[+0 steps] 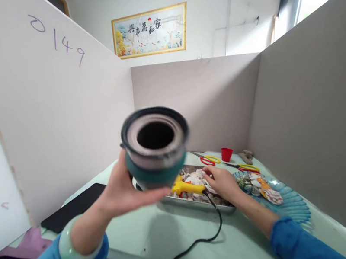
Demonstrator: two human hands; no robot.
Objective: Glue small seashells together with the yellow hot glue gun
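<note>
Teal pot (158, 173) w/ blk rim, open, tilted twd cam, above tbl (127, 233); shells (195, 177) in tray (188, 205).

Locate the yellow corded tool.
In the head view, right of centre, the yellow corded tool lies over the metal tray of shells, between the left hand, which holds the teal jar, and the right hand.

L hand (120, 191) raised, gripping | R hand (220, 179) lower, palm dn, part. curled

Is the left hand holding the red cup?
No, the left hand holds the teal jar, while the red cup stands on the table.
</note>
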